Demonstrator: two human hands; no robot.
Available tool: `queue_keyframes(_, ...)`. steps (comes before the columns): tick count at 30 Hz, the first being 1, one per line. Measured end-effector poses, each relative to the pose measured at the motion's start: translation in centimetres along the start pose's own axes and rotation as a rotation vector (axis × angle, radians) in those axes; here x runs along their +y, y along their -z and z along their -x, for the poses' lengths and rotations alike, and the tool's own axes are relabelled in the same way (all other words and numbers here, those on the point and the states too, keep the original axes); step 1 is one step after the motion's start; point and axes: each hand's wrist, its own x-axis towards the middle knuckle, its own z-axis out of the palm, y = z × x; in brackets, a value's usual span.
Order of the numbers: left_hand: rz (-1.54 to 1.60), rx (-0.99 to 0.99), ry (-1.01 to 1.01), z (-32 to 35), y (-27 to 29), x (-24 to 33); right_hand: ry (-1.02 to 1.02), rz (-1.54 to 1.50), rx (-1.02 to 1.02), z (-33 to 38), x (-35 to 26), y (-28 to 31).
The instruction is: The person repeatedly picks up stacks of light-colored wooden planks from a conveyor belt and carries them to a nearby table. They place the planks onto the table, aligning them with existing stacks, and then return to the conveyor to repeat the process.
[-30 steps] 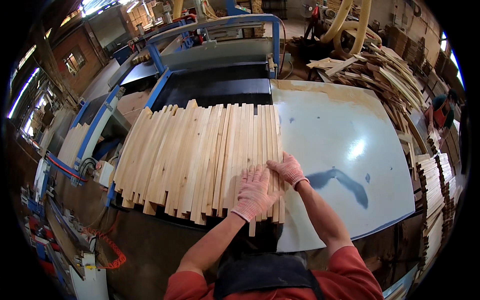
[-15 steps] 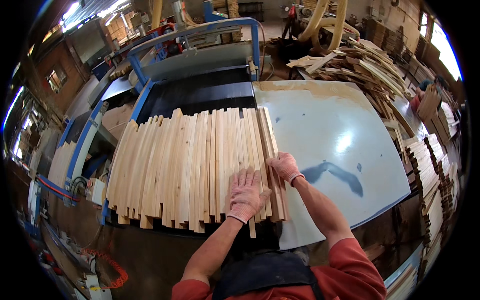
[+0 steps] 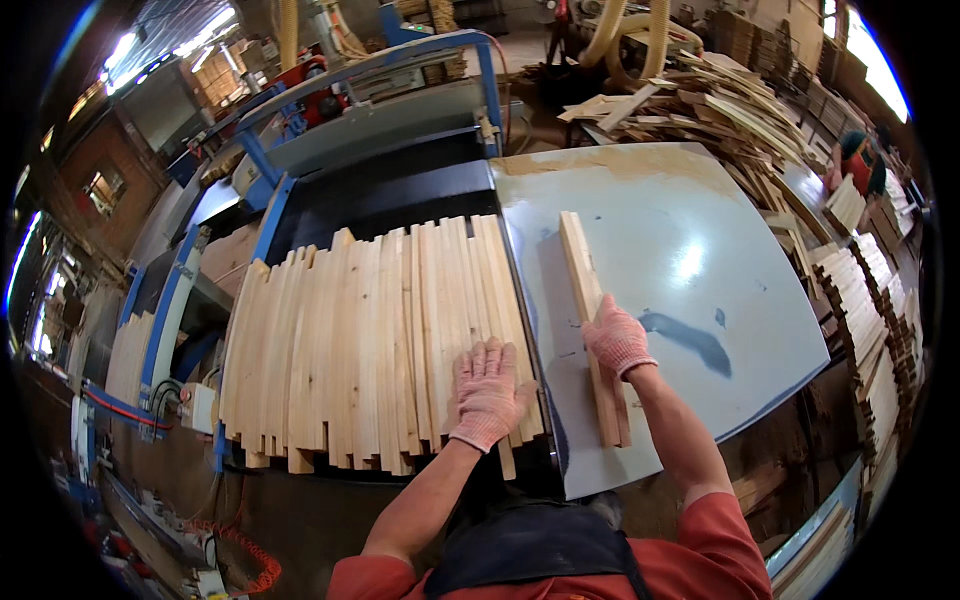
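Many pale wood strips [image 3: 360, 350] lie side by side on the black machine belt [image 3: 395, 195], their ends uneven. My left hand [image 3: 487, 393], in a pinkish knit glove, rests flat with fingers stretched over the right-hand strips. Over the light grey tabletop [image 3: 690, 220] to the right, my right hand [image 3: 617, 337], gloved alike, grips a wooden strip [image 3: 580, 270] by its right edge. It may be more than one strip pressed together; I cannot tell. This piece stands apart from the row, slanting a little, with its near end toward me.
A blue frame [image 3: 370, 58] spans the belt's far end. Behind the tabletop lies a heap of scrap boards [image 3: 700, 120]. Stacked strips [image 3: 865, 330] stand at the right. Another person [image 3: 855, 165] holds wood at the far right. An orange coiled hose [image 3: 255, 560] hangs lower left.
My right hand has moved right with the wooden strip, away from the row and over the grey tabletop. My left hand has stayed flat on the strips. The view has shifted slightly.
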Motion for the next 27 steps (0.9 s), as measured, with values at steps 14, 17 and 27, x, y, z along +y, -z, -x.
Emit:
queue_keyframes(14,0.007,0.488,0.514,13.1,6.1,-29.6,0.298,-0.276,-0.034,-0.1,-5.6,-4.1)
queue_keyframes(17,-0.147,0.443,0.864,19.9,8.6,-40.7,0.201,-0.31,-0.254,1.7,-9.7,-4.9)
queue_keyframes(27,-0.273,0.308,1.247,24.8,19.0,-54.6,0.072,-0.316,-0.072,0.7,-8.8,-9.6)
